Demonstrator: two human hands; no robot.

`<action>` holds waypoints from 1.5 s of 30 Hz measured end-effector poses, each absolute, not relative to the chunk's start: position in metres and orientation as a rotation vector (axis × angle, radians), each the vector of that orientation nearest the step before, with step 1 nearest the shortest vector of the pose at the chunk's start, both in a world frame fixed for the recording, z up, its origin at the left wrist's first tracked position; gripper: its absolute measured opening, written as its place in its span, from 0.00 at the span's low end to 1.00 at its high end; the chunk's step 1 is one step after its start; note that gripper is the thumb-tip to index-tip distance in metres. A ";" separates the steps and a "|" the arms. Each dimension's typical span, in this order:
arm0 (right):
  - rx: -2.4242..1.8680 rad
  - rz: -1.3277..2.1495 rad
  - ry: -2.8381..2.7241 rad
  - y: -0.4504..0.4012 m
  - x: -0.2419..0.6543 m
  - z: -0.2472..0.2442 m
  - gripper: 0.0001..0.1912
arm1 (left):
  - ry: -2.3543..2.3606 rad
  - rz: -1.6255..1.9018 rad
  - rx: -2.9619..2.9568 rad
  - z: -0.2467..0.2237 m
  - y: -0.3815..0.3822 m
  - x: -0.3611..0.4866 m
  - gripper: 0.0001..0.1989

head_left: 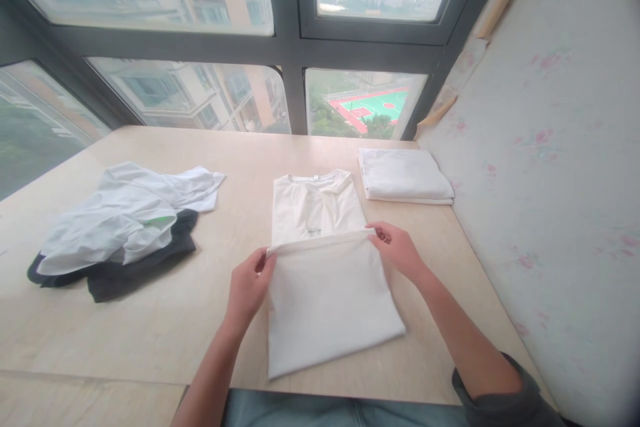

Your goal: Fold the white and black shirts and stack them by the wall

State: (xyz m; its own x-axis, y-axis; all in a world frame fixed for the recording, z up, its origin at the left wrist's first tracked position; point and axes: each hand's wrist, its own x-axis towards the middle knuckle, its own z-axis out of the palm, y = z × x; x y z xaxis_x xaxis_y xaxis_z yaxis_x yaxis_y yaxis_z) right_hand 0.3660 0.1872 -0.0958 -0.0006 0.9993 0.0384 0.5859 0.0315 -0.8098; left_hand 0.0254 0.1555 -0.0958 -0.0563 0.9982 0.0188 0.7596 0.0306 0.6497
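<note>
A white T-shirt (330, 300) lies in front of me on the wooden surface, its lower part folded up over itself toward the collar. My left hand (251, 280) pinches the left end of the folded edge. At the right end of that same edge, the fingers of my right hand (395, 247) are closed on the fabric. Above the edge, the collar and chest still show, with small dark print partly covered by the fold.
Folded white clothing (405, 175) sits at the back right, near the flowered wall (545, 167). On the left, a crumpled white garment (120, 213) rests over a black one (145, 273). Dark-framed windows (290, 47) border the wooden surface (210, 333) at the back.
</note>
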 end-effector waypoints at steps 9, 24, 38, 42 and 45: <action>-1.594 0.492 -1.807 0.176 0.361 -0.114 0.21 | 2.140 0.558 2.172 -0.093 0.151 0.040 0.21; -1.370 0.510 -1.964 0.020 0.394 -0.110 0.14 | 1.860 0.645 2.216 -0.100 0.004 0.021 0.18; -1.163 0.301 -2.410 0.028 0.385 -0.107 0.13 | 1.328 0.531 2.762 -0.092 0.003 0.050 0.10; -1.164 0.252 -2.413 0.031 0.384 -0.109 0.11 | 1.290 0.484 2.759 -0.093 0.009 0.046 0.10; -1.156 0.233 -2.384 0.035 0.382 -0.111 0.12 | 1.332 0.414 2.727 -0.091 0.012 0.048 0.12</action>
State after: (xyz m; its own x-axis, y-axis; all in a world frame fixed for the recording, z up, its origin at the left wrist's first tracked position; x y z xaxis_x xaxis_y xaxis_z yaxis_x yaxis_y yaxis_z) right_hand 0.3820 0.0348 -0.1112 -0.5296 0.7754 0.3440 0.6941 0.6292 -0.3497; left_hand 0.0484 0.0119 -0.0905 0.5861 0.7837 0.2060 0.7624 -0.6194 0.1873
